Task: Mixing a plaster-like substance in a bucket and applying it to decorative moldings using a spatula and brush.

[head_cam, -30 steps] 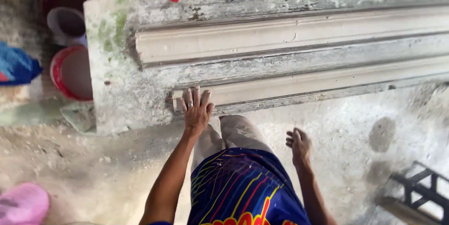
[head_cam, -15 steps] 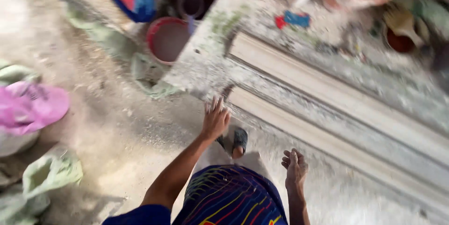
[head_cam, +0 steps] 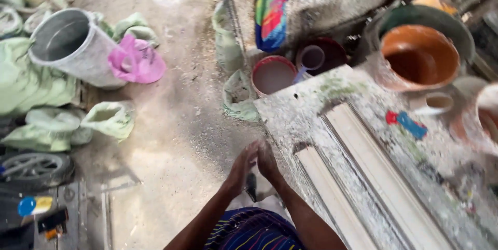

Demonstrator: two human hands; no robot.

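My left hand (head_cam: 243, 165) and my right hand (head_cam: 268, 158) are pressed together, palm against palm, in front of me. Neither one holds anything. They hover just off the near corner of a rough, plaster-splashed work table (head_cam: 301, 115). On that table lie two long pale moulded strips (head_cam: 363, 177), running away to the lower right. My patterned blue garment (head_cam: 254, 232) shows at the bottom edge.
A red bucket (head_cam: 273, 75) and a small cup (head_cam: 311, 57) stand on the ground past the table corner. An orange bucket (head_cam: 418, 58) stands at the table's far side. A tipped grey bucket (head_cam: 75, 47), pink cloth (head_cam: 136, 60), green sacks (head_cam: 31, 81) and a wheel (head_cam: 35, 168) lie left.
My left hand left the table edge and both hands came together in front of me. The view swung left, bringing the dusty floor, grey bucket and sacks into sight.
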